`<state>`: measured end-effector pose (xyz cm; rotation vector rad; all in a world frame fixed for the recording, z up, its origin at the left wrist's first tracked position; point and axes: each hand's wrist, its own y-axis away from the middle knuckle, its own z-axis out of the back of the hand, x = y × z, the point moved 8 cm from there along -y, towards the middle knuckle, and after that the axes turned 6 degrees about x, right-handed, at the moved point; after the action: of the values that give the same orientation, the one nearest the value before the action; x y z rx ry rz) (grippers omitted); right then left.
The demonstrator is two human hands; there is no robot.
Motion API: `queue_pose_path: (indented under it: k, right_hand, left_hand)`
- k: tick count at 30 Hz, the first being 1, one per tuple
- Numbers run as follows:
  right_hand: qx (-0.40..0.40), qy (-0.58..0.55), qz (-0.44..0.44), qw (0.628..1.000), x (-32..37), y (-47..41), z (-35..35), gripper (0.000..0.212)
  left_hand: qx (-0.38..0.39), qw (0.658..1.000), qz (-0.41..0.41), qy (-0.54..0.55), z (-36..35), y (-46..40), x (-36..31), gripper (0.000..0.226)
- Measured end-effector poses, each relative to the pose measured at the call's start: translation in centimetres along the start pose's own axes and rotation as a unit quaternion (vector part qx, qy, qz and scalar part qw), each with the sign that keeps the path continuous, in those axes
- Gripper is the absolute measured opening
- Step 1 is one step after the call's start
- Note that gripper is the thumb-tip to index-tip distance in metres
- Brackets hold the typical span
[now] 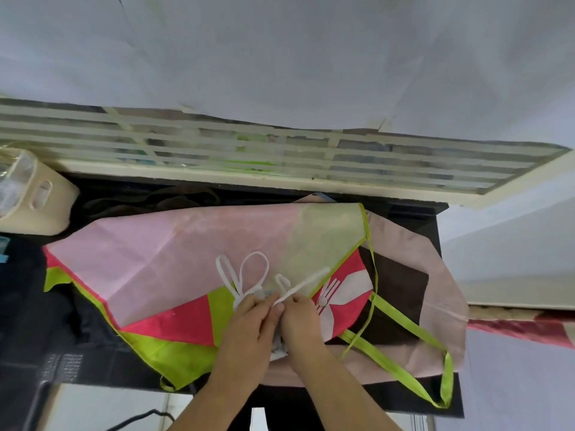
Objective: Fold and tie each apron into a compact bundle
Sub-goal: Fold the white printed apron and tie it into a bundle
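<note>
Bundle (pixel 273 325) under both hands; white ties (pixel 249 275) point away

A home: barred window (pixel 280 154) behind a dark table (pixel 404 396)

Small pale folded apron bundle (pixel 273 343), white ties (pixel 245 275) looped above, lying on spread pink-and-green apron (pixel 174 256)

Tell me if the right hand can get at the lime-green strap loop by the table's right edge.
Probably yes: the lime-green strap loop lies uncovered, but the right hand is pinching the white tie.
</note>
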<state>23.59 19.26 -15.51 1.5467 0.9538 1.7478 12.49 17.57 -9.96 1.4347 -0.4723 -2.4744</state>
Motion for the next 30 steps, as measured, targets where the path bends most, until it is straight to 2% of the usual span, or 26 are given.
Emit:
queue_pose_path:
  k: [3,6,11,14,17,21,23,25,27,30]
  right_hand:
    - [-0.009,0.053,0.013,0.998,0.5,-0.3,-0.3,0.015]
    - [0.019,0.103,0.023,0.994,0.3,-1.2,-1.6,0.016]
    - [-0.055,-0.022,0.073,0.996,0.6,-0.6,-0.2,0.014]
    - [-0.070,-0.072,0.102,0.990,0.1,-0.4,0.0,0.020]
    - [-0.075,-0.020,0.179,0.981,0.8,0.0,0.4,0.020]
    - [-0.088,0.063,0.271,0.956,2.7,0.6,2.0,0.018]
    - [-0.066,0.129,0.323,0.935,3.6,0.8,2.1,0.016]
    - [-0.050,0.221,0.378,0.898,4.3,0.8,2.0,0.022]
    - [-0.046,0.285,0.409,0.866,5.1,0.7,2.1,0.024]
    - [-0.004,0.320,0.403,0.858,5.8,0.2,2.2,0.015]
  left_hand:
    - [0.000,1.000,0.017,0.014,0.0,-0.9,-0.3,0.025]
    - [-0.033,0.997,0.063,0.040,0.6,-1.8,0.5,0.022]
    - [-0.031,0.988,0.127,0.087,0.7,-3.3,1.9,0.026]
    - [-0.011,0.989,0.138,0.044,0.6,-4.0,1.9,0.027]
    - [0.024,0.992,0.126,-0.016,0.4,-4.8,1.6,0.031]
    - [0.107,0.985,0.134,-0.001,0.1,-5.5,1.7,0.029]
    - [0.149,0.980,0.130,-0.021,-0.4,-5.4,1.9,0.027]
    - [0.181,0.974,0.132,-0.044,-1.3,-4.9,2.3,0.026]
    - [0.194,0.971,0.137,-0.025,-2.1,-4.2,2.7,0.020]
    - [0.155,0.976,0.149,0.031,-2.1,-3.6,3.0,0.023]
